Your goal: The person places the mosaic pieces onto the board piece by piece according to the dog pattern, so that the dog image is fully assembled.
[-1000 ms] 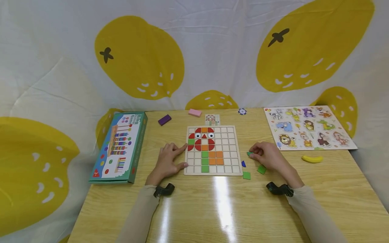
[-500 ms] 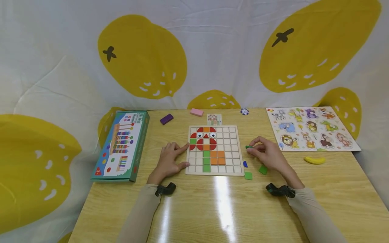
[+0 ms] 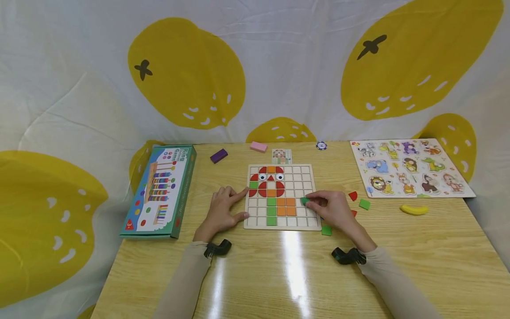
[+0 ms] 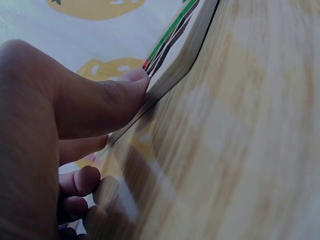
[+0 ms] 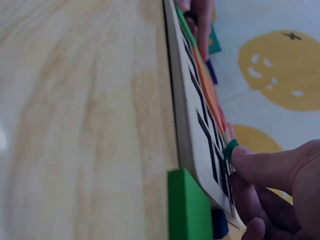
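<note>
A wooden grid board [image 3: 299, 221] lies flat, with red, orange and green tiles set in its cells and two round eye tiles [image 3: 280, 177] near its upper left. My left hand [image 3: 221, 210] rests at the board's left side, thumb [image 4: 115, 97] and forefinger touching its edge and the other fingers bent beneath. Over the right part of the board my right hand [image 3: 332, 208] pinches a small green tile [image 3: 304, 200] between thumb and forefinger. A green square tile [image 3: 326, 231] lies against the board's lower right corner. Beside it, a blue tile [image 5: 219, 223] is partly hidden.
Red tiles [image 3: 353, 196] and another green tile [image 3: 364, 204] lie right of my right hand. A picture card [image 3: 282, 156] touches the board's far edge. Around stand a game box [image 3: 159, 195], purple block [image 3: 218, 156], pink block [image 3: 258, 147], poker chip [image 3: 321, 145], animal puzzle [image 3: 392, 168] and toy banana [image 3: 414, 210].
My right hand has moved left with the green tile, from the table to over the board's right side. Red and green tiles it covered now show. My left hand stays at the board's edge.
</note>
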A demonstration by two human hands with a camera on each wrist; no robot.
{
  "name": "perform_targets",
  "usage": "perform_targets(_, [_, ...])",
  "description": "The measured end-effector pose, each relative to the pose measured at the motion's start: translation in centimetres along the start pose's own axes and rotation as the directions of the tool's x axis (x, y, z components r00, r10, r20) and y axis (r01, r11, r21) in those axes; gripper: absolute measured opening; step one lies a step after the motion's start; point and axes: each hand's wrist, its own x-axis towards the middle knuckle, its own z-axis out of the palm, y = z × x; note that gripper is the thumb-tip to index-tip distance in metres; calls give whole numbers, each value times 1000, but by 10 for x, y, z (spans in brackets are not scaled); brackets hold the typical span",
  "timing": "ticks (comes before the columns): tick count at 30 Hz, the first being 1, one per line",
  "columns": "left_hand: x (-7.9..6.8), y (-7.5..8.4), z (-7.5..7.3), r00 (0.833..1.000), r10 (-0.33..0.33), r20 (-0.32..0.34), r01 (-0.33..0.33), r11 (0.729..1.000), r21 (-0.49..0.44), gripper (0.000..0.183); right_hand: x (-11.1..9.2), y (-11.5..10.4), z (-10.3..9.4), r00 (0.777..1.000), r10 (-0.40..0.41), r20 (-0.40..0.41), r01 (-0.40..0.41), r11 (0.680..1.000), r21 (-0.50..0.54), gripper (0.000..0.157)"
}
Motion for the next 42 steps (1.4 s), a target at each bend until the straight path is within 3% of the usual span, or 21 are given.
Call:
perform_targets(16, [1,0,0,1000,2,2,-2,1000,6,77,6,-11,14,1000,26,8,-26,996,-83,15])
perform_targets(22, [1,0,1,1000,-1,-1,1,1000,4,77,6,-8,-2,999,-11,45,13,999,-43,21])
perform_targets(26, [0,0,0,1000,-5,5,5,1000,6,77,-5,0,-30,999,-9,45,12,999,-52,25])
perform_targets(30, [-1,0,-1,1000,-21,10,21,1000,10,77,-25,7,-51,989,-22,143,42,989,-139,26])
perform_targets(35, [-1,-1,-2,1000,-24,10,24,1000,8,77,-47,9,-48,969,-43,242,82,985,-151,28])
perform_targets(42, [1,-1,2,1000,-12,10,12,1000,11,77,-56,4,-42,971,30,238,5,989,-146,18])
